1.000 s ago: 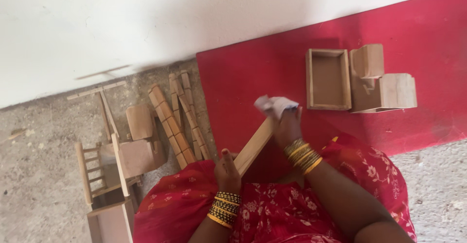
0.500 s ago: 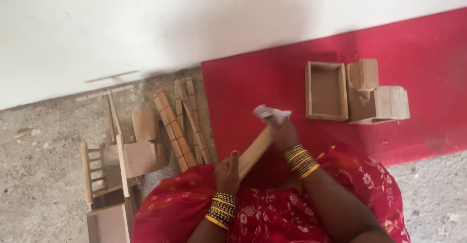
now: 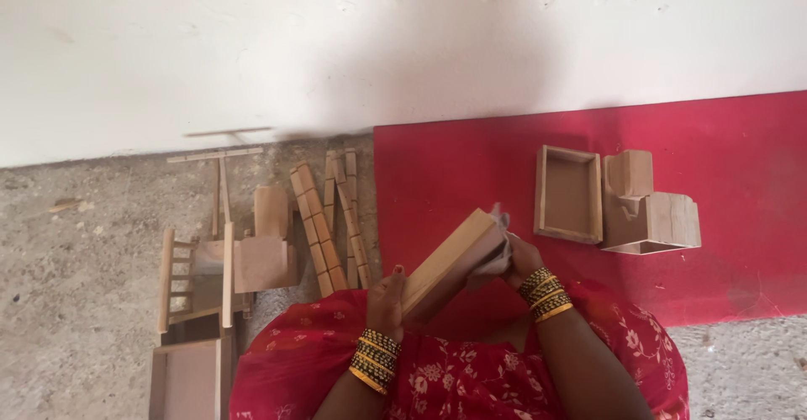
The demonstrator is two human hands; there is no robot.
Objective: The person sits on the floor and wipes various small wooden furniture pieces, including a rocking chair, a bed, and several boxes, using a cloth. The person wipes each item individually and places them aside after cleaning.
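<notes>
Left hand [image 3: 387,290]: closed around the near, lower end of a flat wooden panel [image 3: 445,262], thumb on top, steadying it at a slant above the lap. Bangles at the wrist.

Right hand [image 3: 517,258]: fingers pressed together around a small pale cloth or paper pad [image 3: 498,239], held flat against the panel's far, upper end. Bangles at the wrist.

Wooden panel: off the ground, tilted, lower end toward the person, upper end over the red mat [image 3: 714,176]. Held in both hands.

Progress, as judged: the pad sits at the top end of the panel, so rubbing of this piece appears under way; how much of its face is covered cannot be told. Many pieces lie about, and which are finished cannot be told.

On the mat, right of the hands, well apart from them: an open shallow wooden tray [image 3: 569,195]; just beside it, a wooden box-shaped piece with a curved part on top [image 3: 649,210].

On the concrete floor [image 3: 76,285], left of the hands: a bundle of notched wooden strips [image 3: 329,222], small chair-like assemblies [image 3: 227,260], a thin T-shaped stick [image 3: 220,176], a flat board at the bottom edge [image 3: 187,378].

Edges and room: white wall [image 3: 336,42] bounds the far side. Bare mat lies between panel and tray; the strips lie near the left elbow side.
</notes>
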